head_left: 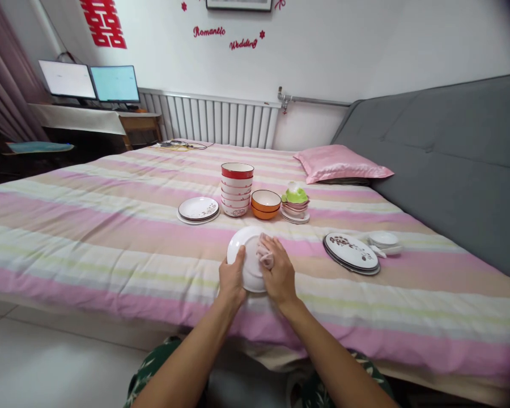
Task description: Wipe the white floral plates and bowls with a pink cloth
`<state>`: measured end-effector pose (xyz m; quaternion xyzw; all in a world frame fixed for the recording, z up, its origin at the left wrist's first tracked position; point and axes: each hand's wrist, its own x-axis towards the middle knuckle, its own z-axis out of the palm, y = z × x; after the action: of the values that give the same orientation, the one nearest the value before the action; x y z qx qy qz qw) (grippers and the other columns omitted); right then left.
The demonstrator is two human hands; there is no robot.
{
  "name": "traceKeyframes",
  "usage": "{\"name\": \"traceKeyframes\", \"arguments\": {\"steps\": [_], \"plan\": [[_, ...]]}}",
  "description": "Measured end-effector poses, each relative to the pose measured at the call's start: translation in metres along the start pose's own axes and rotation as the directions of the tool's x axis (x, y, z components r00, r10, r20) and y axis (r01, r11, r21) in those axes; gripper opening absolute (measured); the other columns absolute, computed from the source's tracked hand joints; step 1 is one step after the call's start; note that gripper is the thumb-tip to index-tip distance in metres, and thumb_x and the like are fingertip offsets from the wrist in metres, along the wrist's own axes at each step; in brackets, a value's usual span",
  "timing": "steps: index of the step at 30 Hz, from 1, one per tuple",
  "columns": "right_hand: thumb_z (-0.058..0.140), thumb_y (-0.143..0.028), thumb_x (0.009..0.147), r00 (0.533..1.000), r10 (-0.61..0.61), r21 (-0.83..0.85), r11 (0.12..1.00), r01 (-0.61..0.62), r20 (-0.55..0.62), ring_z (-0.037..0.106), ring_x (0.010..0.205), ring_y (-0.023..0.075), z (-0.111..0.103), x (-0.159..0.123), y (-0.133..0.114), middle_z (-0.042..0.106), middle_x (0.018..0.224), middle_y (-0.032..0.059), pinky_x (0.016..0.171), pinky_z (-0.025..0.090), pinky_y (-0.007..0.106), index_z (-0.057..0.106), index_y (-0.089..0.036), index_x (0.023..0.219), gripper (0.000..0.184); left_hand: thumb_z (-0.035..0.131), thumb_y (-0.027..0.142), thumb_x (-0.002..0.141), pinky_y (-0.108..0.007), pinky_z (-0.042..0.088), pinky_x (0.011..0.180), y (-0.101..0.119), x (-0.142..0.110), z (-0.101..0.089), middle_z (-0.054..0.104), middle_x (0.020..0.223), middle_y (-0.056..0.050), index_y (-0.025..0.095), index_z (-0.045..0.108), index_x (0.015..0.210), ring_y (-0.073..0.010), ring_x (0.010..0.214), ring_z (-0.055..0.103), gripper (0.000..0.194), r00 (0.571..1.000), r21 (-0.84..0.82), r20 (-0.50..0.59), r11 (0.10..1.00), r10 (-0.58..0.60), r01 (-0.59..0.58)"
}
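Note:
A white plate (247, 272) is held tilted up above the near part of the bed, its underside with the foot ring facing me. My left hand (232, 277) grips its left edge, thumb on the underside. In my right hand (280, 272) is a bunched pale pink cloth (264, 256), pressed against the right part of the plate. Just beyond the plate stand a tall stack of white bowls (237, 198) with a red one on top, and two orange bowls (265, 211), nested.
On the striped bedspread (110, 226) lie stacked plates (198, 209) at left and oval patterned plates (352, 252) at right. Small white dishes (383, 239) and a white spoon (378, 251) sit beside those. Green and pink small dishes (295, 199) are piled behind. A pink pillow (342, 162) rests near the headboard (442, 141).

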<state>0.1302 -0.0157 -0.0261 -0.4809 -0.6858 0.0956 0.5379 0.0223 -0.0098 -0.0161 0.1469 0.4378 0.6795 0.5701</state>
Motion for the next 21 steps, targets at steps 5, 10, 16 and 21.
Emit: {"name": "traceKeyframes", "arguments": {"steps": [5,10,16,21], "plan": [[0.046,-0.033,0.088,0.999,-0.041,-0.184,0.982,0.041,0.006,0.040,0.131,0.0282,0.011,-0.011,0.003,0.048,0.137,0.0152,0.109,0.028,0.052,0.051,-0.015,0.129,0.044,0.068,0.044,0.074,-0.029,0.055,0.065,-0.008,-0.007,0.000,0.072,0.089,-0.012,0.011,0.065,0.095,-0.0207,0.072,0.069,0.039,0.998,0.044,0.067,0.999,0.015,-0.018],[0.041,-0.031,0.090,0.965,-0.254,-0.136,0.956,0.260,0.060,0.043,0.130,0.0212,0.007,-0.006,-0.008,0.051,0.136,0.0104,0.111,0.030,0.042,0.054,-0.016,0.124,0.040,0.064,0.053,0.074,-0.028,0.053,0.068,-0.003,-0.010,0.000,0.072,0.092,-0.013,0.010,0.065,0.096,-0.0203,0.077,0.068,0.049,0.989,0.031,0.139,0.998,0.042,-0.047],[0.043,-0.027,0.086,0.904,-0.394,-0.051,0.912,0.406,0.164,0.052,0.122,0.0188,0.007,-0.007,-0.022,0.059,0.127,0.0083,0.109,0.035,0.037,0.058,-0.016,0.117,0.036,0.068,0.055,0.068,-0.027,0.052,0.063,0.014,-0.005,-0.004,0.069,0.072,-0.008,0.010,0.063,0.079,-0.0176,0.066,0.066,0.047,0.993,-0.005,0.102,0.999,0.054,-0.053],[0.045,-0.020,0.080,0.851,-0.475,-0.037,0.869,0.494,0.225,0.057,0.116,0.0174,0.007,-0.009,-0.028,0.064,0.121,0.0066,0.108,0.036,0.036,0.059,-0.017,0.114,0.037,0.059,0.053,0.078,-0.028,0.054,0.065,0.028,0.009,-0.010,0.071,0.079,-0.011,0.008,0.064,0.090,-0.0189,0.069,0.068,0.047,0.998,-0.027,0.021,0.997,0.067,-0.067]]}}
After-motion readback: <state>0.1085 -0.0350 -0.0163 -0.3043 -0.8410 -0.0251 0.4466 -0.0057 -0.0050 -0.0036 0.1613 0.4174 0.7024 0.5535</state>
